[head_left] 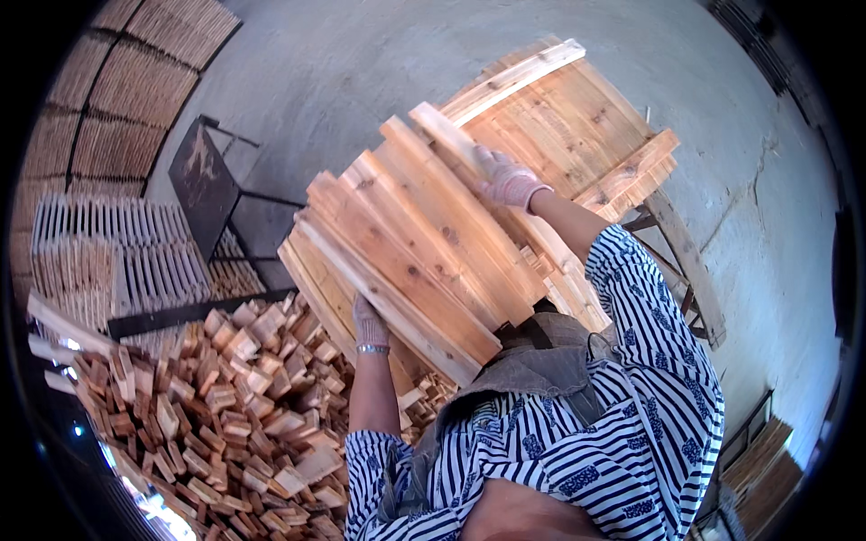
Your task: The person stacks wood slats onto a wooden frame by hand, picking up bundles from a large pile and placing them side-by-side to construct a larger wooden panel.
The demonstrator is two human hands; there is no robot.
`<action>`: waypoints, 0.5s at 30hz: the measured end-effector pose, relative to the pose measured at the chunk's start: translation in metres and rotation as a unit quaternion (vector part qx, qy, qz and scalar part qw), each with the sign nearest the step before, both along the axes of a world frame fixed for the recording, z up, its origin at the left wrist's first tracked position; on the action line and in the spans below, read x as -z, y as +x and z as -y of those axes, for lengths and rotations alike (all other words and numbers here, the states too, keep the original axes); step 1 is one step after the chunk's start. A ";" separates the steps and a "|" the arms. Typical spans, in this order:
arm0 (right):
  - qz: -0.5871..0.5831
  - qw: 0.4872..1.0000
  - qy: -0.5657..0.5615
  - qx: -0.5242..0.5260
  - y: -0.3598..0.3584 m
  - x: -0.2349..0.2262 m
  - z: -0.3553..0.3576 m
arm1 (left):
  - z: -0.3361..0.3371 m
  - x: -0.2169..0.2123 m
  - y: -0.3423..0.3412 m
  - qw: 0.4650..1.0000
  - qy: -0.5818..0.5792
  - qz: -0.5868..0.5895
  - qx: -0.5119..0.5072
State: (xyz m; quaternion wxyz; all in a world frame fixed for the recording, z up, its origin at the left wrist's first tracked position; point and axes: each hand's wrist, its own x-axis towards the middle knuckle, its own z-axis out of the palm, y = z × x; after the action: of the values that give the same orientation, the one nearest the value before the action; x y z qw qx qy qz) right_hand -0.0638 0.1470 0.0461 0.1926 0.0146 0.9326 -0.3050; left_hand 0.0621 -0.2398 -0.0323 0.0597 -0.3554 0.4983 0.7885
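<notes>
I have the gloved left hand [371,323] and right hand [511,180] gripping opposite sides of a row of planks [424,230], just in front of the apron [552,365]. More boards [573,122] lie beyond; wood blocks [239,397] heap up at left.

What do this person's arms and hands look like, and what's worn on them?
The left hand and right hand wear pale, pinkish-grey knitted work gloves; a silvery band circles the left wrist. Loose shirt sleeves in navy and white stripes, dotted with dark blue patterned patches, end near the elbows, leaving the forearms bare.
</notes>
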 end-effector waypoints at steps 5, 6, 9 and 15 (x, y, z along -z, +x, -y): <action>-0.020 0.994 0.089 -0.068 0.012 0.008 0.029 | 0.003 0.008 -0.006 1.000 -0.020 -0.006 0.013; -0.025 0.985 0.142 -0.090 0.012 0.000 0.035 | 0.000 0.006 -0.008 1.000 -0.018 0.001 0.002; -0.136 0.976 0.037 -0.164 0.017 -0.028 0.073 | -0.009 -0.016 -0.015 0.999 0.016 0.034 0.017; 0.001 0.978 -0.183 -0.101 0.080 -0.019 0.182 | -0.032 -0.077 0.008 0.979 0.134 -0.156 -0.008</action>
State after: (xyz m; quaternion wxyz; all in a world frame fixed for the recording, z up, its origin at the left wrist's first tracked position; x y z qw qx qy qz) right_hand 0.0160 -0.0353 0.0646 0.2230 -0.1146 0.8574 -0.4494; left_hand 0.0698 -0.2073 0.0442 0.0220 -0.2208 0.3880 0.8945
